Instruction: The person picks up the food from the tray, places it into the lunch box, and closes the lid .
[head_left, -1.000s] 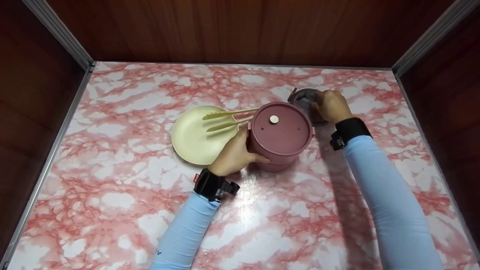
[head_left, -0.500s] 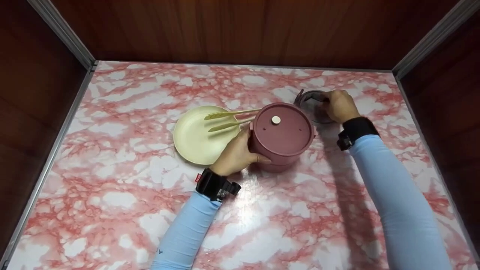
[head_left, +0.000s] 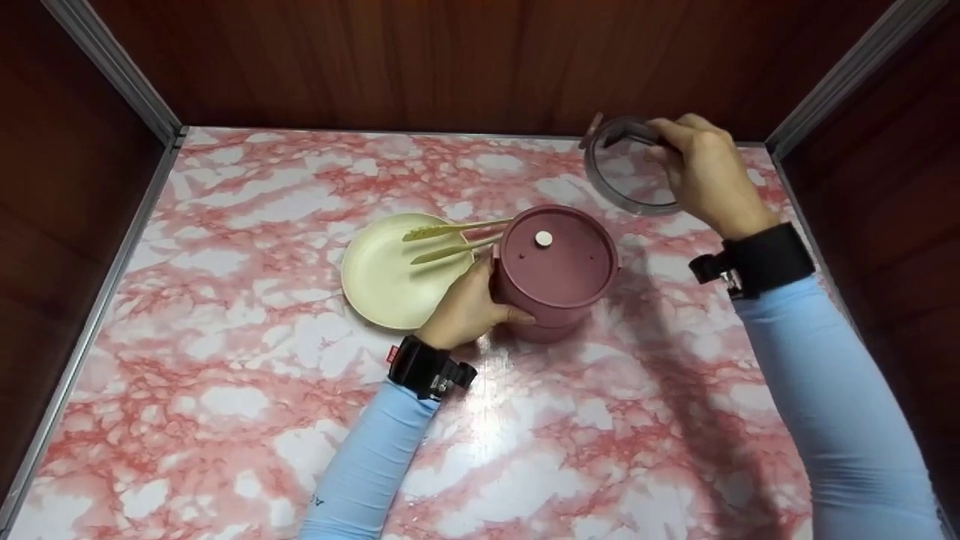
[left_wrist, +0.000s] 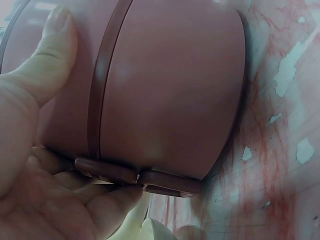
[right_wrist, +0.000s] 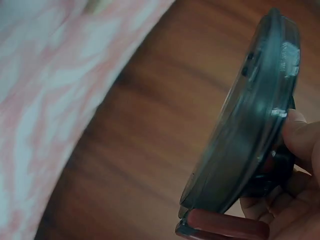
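Observation:
In the head view, a round pink lidded container [head_left: 559, 262] with a cream knob on top stands upright on the table. My left hand [head_left: 465, 311] grips its left side, thumb across the front. The left wrist view shows the container's dark red band [left_wrist: 104, 75] and two side latches [left_wrist: 107, 170], with the fingers of that hand beneath them. At the upper right, my right hand [head_left: 709, 169] holds a clear round lid [head_left: 637, 202] by its dark handle, raised off the table. Seen from the right wrist, this lid [right_wrist: 245, 115] is tilted nearly on edge, a dark red latch [right_wrist: 227, 225] at its rim.
A cream plate [head_left: 375, 285] lies left of the container. Over it reach two pale yellow utensil heads [head_left: 442, 253], like tongs, their other ends hidden behind the container. Dark wooden walls [head_left: 480, 67] border the pink-and-white marbled table [head_left: 247, 450] at the back and sides.
My right hand has lifted the clear lid from beside the container, carrying it up toward the back right. My left hand and the container have hardly moved.

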